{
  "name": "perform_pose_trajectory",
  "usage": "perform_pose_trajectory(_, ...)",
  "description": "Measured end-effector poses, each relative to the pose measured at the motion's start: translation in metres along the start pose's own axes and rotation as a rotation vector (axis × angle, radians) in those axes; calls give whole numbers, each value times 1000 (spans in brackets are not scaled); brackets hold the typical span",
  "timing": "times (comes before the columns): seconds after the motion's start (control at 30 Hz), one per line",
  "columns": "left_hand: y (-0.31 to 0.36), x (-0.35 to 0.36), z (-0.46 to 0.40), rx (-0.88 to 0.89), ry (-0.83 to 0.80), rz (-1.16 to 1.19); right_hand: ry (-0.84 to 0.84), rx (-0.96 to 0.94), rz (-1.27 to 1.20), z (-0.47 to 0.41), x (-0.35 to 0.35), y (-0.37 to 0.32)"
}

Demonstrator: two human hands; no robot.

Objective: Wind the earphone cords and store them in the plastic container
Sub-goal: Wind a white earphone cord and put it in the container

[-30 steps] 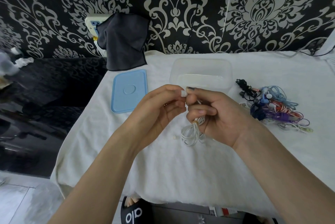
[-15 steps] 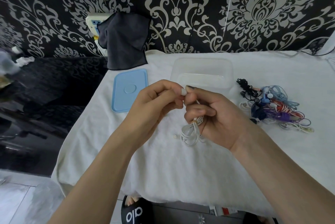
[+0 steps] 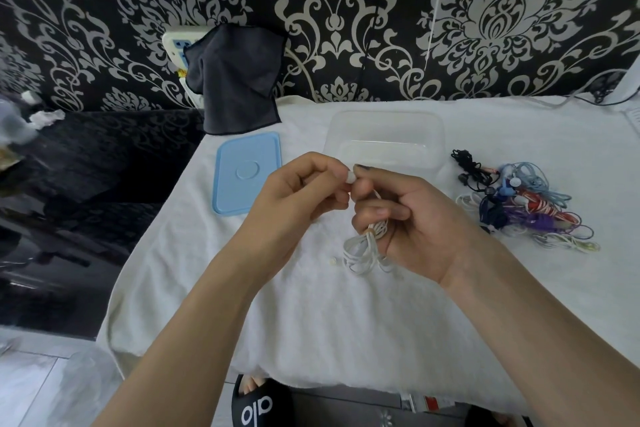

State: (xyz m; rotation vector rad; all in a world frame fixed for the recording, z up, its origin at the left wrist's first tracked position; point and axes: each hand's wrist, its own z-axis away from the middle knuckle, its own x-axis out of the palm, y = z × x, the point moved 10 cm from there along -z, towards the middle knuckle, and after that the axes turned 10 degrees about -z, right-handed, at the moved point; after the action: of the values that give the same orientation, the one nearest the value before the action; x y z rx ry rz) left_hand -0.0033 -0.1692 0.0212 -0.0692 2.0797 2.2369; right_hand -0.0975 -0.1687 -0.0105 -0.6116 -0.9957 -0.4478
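**Both hands pinch one white earphone cord over the bench**

The white earphone cord (image 3: 365,248) hangs in a wound bundle from the right hand (image 3: 412,219), its loops brushing the white towel (image 3: 311,322) that covers the bench. A tan band circles the bundle just under the curled fingers. The right hand is closed around the top of the bundle, thumb and forefinger pressed together at the cord's upper end. The left hand (image 3: 298,198) meets it there, its fingers curled in and its thumb and forefinger pinching a small white earbud (image 3: 350,178) at the point where the two hands touch.

Just beyond the hands, partly hidden by their knuckles, stands the clear plastic container (image 3: 386,136), open, with nothing I can make out inside. Beyond the left hand and to its left lies the blue lid (image 3: 247,172), flat on the towel. To the right of the right hand, well apart from it, sits a tangled pile of earphones (image 3: 519,201) in black, blue, purple, red and white. A dark cloth (image 3: 239,80) hangs against the patterned wall behind the lid. Near the left forearm, below the bench edge, a black slipper (image 3: 258,404) shows.
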Motion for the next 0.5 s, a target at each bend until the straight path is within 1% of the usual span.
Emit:
perform_pose_trajectory(0.07,-4,-6,0,-46,35,-22,76,-45,153,-1,-9,-7)
perform_pose_trajectory(0.1,-9,-13,0,-76,69,-68,122,-93,294,-2,-16,-13)
perform_pose_trajectory(0.13,-15,-21,0,-99,105,-167,174,-157,475,-2,-22,-22)
perform_pose_trajectory(0.17,-20,-28,1,-106,126,-326,228,-225,675,0,-27,-32)
perform_pose_trajectory(0.2,-25,-31,2,-104,114,-510,271,-279,867,1,-30,-39)
perform_pose_trajectory(0.27,-39,-22,6,-118,-17,-805,313,-317,1134,2,-34,-46)
perform_pose_trajectory(0.3,-48,-15,9,-136,-103,-886,322,-316,1216,2,-36,-47)
perform_pose_trajectory(0.37,-61,-3,16,-166,-225,-956,330,-303,1359,1,-36,-47)
perform_pose_trajectory(0.5,-71,5,17,-161,-286,-989,326,-237,1514,0,-41,-42)
